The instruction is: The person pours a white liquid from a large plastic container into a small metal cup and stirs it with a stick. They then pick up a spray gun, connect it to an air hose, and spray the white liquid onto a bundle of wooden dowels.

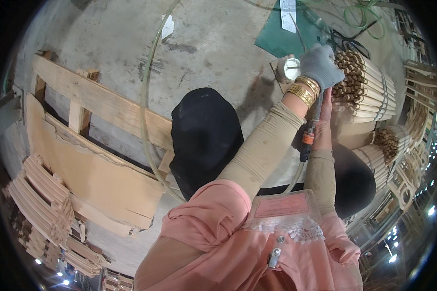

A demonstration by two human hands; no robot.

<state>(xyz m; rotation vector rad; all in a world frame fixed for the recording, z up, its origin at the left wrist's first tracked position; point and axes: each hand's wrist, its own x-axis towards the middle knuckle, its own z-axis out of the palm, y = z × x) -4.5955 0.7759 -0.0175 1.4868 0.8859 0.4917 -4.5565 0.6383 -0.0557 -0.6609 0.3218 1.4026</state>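
Gloved hand on a bundle of wooden rods, far right of a concrete workshop floor.

A wooden pallet [97,99] leans at the left with stacked curved slats [39,199] near it. At the far right lies the tied rod bundle [369,89], its drilled ends facing left; it looks stiff and fairly heavy as a whole, best gripped around the bound middle, while single rods would be light. The left hand [321,65], in a grey glove, is curled closed over the bundle's end face. The right hand [325,114] wraps shut around a slim air tool [310,131], hard and smooth, fed by a clear hose [148,111].
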